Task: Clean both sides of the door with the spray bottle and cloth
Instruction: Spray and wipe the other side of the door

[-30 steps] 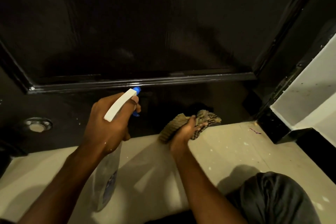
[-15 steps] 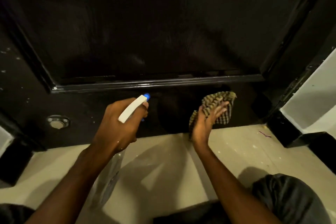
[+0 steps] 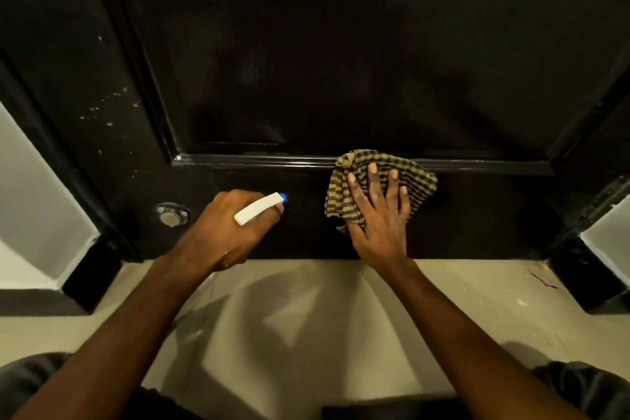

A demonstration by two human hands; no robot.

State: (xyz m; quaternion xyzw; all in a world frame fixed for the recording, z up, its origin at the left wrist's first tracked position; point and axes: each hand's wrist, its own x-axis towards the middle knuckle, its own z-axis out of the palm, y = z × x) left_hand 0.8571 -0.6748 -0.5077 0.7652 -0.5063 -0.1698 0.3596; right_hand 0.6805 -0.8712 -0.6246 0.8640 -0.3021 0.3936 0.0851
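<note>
Door (image 3: 341, 61), dark gloss. Checked cloth (image 3: 417, 181) now lies flat on the bottom rail just under the panel moulding, with the right hand (image 3: 378, 218) pressing it, fingers straight and spread. A second ago it was bunched in curled fingers down by the floor (image 3: 341, 317), so wiping of this rail has probably begun. Left hand (image 3: 225, 232) is wrapped round the spray bottle (image 3: 257, 213) head, nozzle toward the door; the bottle body is hard to make out.

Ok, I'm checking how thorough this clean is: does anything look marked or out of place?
Pale specks dot the left side of the door, away from the cloth; a purple streak marks the floor at right.
</note>
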